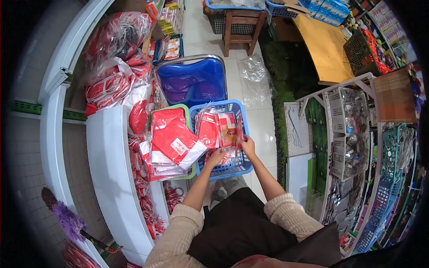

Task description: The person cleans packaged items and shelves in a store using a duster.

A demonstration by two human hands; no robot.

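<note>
A blue plastic basket sits on the floor in front of me, filled with red and white items in clear plastic wrap. My left hand is inside the basket, touching the wrapped packets near its front. My right hand grips the edge of a clear-wrapped red packet that stands tilted in the basket. Beside the basket on the left, a green basket holds a stack of folded red and white cloth in plastic.
A white shelf on the left carries bagged red goods. A blue tub stands behind the baskets. Further back is a wooden stool. On the right are a wire rack and stacked baskets.
</note>
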